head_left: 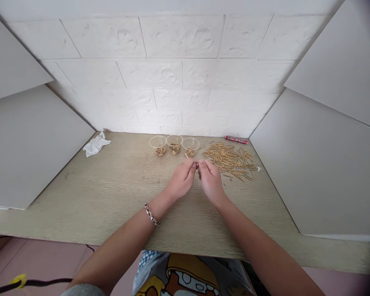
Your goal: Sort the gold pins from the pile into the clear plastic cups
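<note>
My left hand (181, 177) and my right hand (211, 179) meet over the table, fingertips pinched together. Between them is a tiny gold-coloured metal piece (197, 165), mostly hidden by the fingers. Just behind the hands stand three clear plastic cups, the left cup (158, 142), the middle cup (174, 140) and the right cup (190, 143), each with small gold-coloured metal parts at the bottom. Close to my right hand spreads a loose pile of thin gold-coloured metal pins (226, 157).
A red tube-shaped packet (236, 140) lies behind the pins. Crumpled white tissue (96, 144) rests at the table's back left. Brownish crumbs (151, 162) are scattered before the cups. White panels (323, 164) flank the wooden table (111, 197), and a white brick-patterned wall (169, 74) closes the back.
</note>
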{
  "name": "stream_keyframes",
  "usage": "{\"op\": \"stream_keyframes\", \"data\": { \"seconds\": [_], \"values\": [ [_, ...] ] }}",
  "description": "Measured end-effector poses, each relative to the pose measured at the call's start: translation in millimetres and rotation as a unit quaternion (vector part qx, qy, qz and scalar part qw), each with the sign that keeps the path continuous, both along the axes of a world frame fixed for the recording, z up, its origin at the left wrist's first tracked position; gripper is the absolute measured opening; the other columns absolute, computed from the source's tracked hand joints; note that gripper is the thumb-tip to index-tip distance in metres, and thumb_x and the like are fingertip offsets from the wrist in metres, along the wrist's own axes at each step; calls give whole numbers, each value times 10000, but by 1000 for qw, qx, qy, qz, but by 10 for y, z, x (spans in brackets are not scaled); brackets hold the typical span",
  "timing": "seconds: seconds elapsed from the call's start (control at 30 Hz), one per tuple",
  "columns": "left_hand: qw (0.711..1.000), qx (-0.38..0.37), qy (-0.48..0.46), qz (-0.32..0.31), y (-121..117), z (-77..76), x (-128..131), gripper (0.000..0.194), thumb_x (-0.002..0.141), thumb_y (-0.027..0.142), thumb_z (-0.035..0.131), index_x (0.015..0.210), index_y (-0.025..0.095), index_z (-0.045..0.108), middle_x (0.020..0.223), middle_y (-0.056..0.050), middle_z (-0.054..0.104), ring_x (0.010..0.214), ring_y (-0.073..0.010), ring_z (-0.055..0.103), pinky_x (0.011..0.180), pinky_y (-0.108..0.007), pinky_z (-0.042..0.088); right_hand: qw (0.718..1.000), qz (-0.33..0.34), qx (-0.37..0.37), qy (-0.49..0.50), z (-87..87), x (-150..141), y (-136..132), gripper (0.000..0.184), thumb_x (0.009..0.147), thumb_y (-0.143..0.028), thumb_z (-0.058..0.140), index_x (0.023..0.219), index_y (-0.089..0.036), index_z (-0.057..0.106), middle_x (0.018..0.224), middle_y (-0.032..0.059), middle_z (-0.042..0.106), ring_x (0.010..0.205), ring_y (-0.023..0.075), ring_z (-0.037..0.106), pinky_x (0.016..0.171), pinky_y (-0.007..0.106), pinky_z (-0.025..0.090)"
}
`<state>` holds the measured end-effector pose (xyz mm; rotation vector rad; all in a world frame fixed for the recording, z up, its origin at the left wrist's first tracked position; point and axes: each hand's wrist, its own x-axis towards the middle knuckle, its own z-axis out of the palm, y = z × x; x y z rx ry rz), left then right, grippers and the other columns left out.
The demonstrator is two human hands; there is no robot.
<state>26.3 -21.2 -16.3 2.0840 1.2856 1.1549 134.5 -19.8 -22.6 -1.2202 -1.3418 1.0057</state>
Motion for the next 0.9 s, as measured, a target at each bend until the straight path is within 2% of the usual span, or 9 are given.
{"op": "stream_keyframes", "data": {
  "seconds": [0.33, 0.6, 0.9],
  "values": [
    [999, 21, 40, -18, 40, 19, -59, 303, 910, 308, 286, 692, 161, 437, 680, -20, 488, 697, -135, 467, 676, -262, 382, 999, 22, 1, 28, -74, 43, 61, 382, 814, -486, 377, 572, -196, 322, 519, -34, 315, 487, 100, 305, 454, 241, 257],
    [996, 7, 65, -60, 65, 63, -100, 291, 907, 270, 304, 681, 151, 444, 675, -14, 493, 682, -125, 463, 643, -248, 371, 991, 91, -41, 88, -69, 79, 83, 364, 813, -474, 380, 577, -200, 332, 482, -51, 298, 419, 86, 262, 420, 244, 245],
    [987, 52, 139, -66, 58, 77, -142, 251, 898, 202, 312, 689, 152, 442, 658, -12, 455, 659, -122, 430, 605, -241, 346, 995, 75, 29, -65, -12, 162, 93, 371, 837, -428, 357, 552, -194, 314, 505, -36, 318, 494, 104, 302, 494, 254, 242]
  ]
}}
